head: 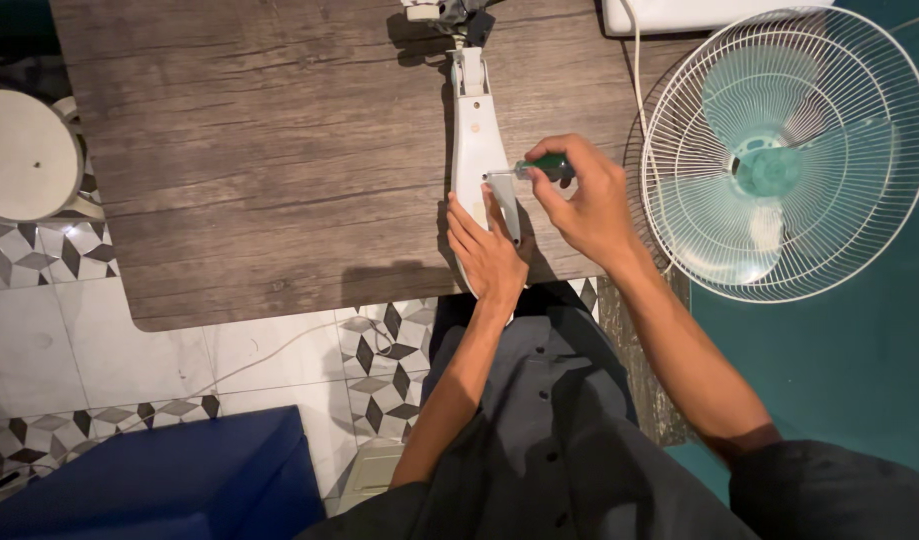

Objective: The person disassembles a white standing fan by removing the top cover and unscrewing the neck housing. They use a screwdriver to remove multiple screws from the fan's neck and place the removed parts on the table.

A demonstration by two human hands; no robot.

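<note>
A long white plastic housing (477, 140) is seen lying lengthwise on the wooden tabletop (280, 150), its near end at the tabletop's front edge. The left hand (488, 250) is laid flat on the near end of the housing, fingers extended, none curled around it; a grey metal bracket (508, 200) is pressed against the housing just beside the fingertips. The right hand (585, 200) is closed around a green-handled screwdriver (545, 167), held level, with its shaft pointed left and its tip met at the upper end of the bracket. Whether the tip is seated in a screw cannot be told.

At the far end of the housing, small metal and dark parts (450, 15) are noted, too indistinct to identify. A white wire-caged fan head (785, 150) with translucent teal blades is located to the right, well apart from the housing. A round white stool (25, 155) is observed at the left, over patterned floor tiles (380, 380).
</note>
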